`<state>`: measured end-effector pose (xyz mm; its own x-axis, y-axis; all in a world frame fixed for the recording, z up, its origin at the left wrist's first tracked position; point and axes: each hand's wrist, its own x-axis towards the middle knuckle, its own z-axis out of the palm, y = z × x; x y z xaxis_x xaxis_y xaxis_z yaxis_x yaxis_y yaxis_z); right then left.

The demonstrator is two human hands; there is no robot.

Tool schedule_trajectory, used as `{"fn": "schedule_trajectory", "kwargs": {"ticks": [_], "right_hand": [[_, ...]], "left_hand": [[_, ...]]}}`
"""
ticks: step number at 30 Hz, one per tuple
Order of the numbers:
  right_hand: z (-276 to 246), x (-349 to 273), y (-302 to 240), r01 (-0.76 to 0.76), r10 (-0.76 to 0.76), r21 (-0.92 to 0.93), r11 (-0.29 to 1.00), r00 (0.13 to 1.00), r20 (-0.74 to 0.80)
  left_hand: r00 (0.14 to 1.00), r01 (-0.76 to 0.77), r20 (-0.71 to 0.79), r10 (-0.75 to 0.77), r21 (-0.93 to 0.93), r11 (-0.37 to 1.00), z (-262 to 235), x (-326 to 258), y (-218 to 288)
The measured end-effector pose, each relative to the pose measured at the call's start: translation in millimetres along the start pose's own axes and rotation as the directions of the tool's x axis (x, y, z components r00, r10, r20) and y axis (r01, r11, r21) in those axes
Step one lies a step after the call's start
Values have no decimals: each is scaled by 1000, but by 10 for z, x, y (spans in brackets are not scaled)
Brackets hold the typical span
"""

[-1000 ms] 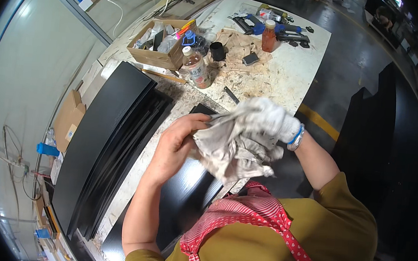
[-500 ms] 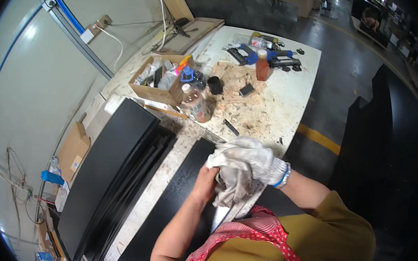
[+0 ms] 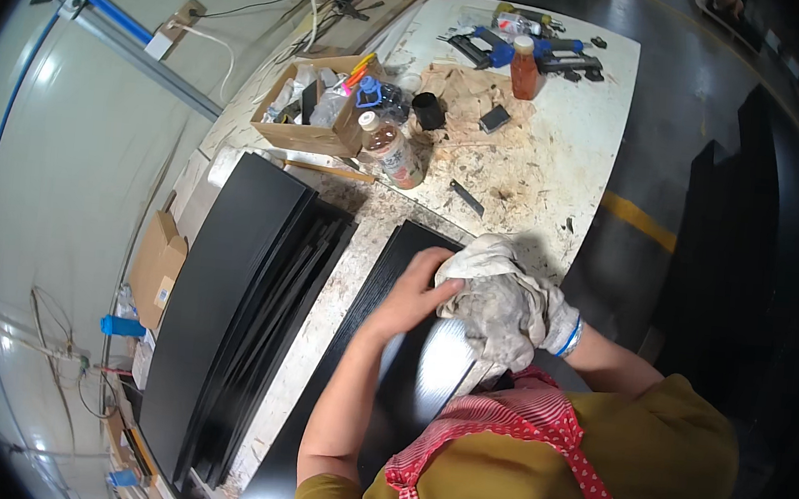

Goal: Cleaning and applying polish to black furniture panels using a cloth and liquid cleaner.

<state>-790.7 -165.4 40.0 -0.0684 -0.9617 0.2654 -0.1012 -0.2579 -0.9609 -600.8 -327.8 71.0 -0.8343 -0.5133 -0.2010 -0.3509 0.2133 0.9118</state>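
White, grey-stained cloth [image 3: 499,306] in head view, bunched just right of frame centre, over right edge of black panel [image 3: 400,368]. Observed left grip [image 3: 415,294], bare, clamped on left edge of cloth. Noted right grip [image 3: 560,323], gloved in white, at right side of cloth, mostly covered by it; cannot tell whether fingers are together or apart. Recorded stack of black panels [image 3: 228,258] left of centre. On white worktop [image 3: 592,110], upper centre: open cardboard box [image 3: 303,137], labelled bottle [image 3: 394,157], amber bottle [image 3: 524,76], blue-and-black tools [image 3: 489,48].
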Motion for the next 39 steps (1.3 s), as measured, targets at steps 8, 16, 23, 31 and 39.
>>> {"fn": "schedule_trajectory", "kwargs": {"ticks": [8, 16, 23, 31, 39], "right_hand": [[-403, -131, 352, -179, 216, 226, 957, 965, -151], [-329, -419, 605, -141, 477, 809, 571, 859, -187], [-354, -442, 673, 50, 664, 998, -34, 747, -15], [-177, -42, 26, -67, 515, 941, 331, 848, -121], [-211, -168, 105, -106, 460, 870, 482, 876, -148]], "left_hand": [[833, -93, -551, -55, -237, 967, -816, 939, -559], [891, -92, -450, -62, -312, 945, -864, 1829, -574], [831, -302, -420, 366, 213, 929, -754, 1272, -336], [951, -192, 41, 307, 856, 481, 116, 171, 294], [992, -60, 2, 127, 891, 450, 162, -199, 445]]}}
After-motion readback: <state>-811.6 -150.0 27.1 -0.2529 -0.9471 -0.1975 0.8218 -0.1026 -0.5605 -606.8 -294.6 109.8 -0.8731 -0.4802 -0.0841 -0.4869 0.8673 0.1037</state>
